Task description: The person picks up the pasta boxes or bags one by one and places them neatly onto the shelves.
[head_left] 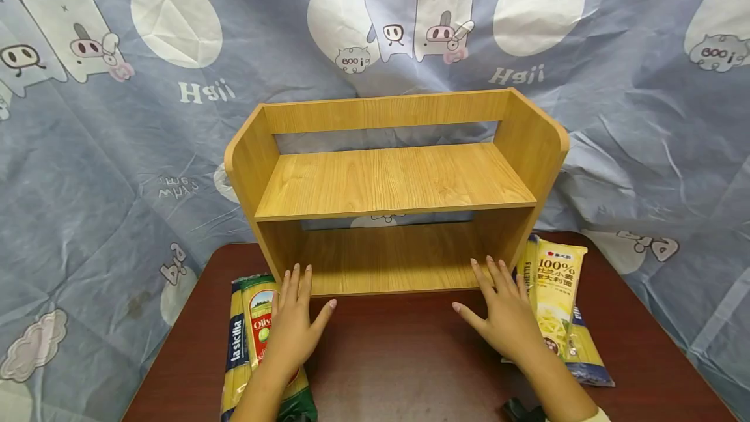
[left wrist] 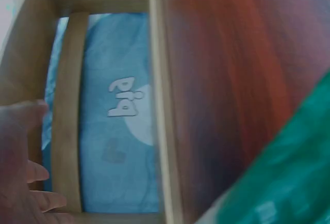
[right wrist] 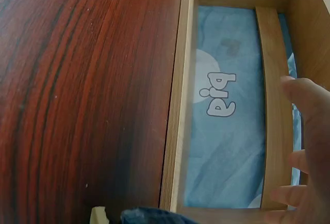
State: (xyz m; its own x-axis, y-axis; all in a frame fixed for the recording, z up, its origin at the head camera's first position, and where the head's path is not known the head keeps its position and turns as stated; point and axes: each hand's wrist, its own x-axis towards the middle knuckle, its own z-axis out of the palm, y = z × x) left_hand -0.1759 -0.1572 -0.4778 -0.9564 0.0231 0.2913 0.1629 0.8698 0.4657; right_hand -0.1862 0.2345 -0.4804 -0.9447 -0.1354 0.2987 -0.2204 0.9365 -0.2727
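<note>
A two-tier wooden shelf [head_left: 398,181] stands on the dark table in the head view, both tiers bare. My left hand [head_left: 293,324] is stretched out with fingers spread at its lower left front corner, above pasta packs on the left, one blue and yellow pack [head_left: 237,344] and one red-labelled pack [head_left: 258,305]. At the lower right front corner, my right hand [head_left: 508,318] also has its fingers spread, beside a yellow pasta pack [head_left: 553,288]. Neither hand holds anything. Whether the fingertips touch the shelf, I cannot tell.
Another pasta pack with a blue end [head_left: 586,353] lies partly beneath the yellow one. A dark object [head_left: 518,409] sits by the right forearm. Behind the table [head_left: 410,370] hangs a blue-grey patterned cloth [head_left: 281,31].
</note>
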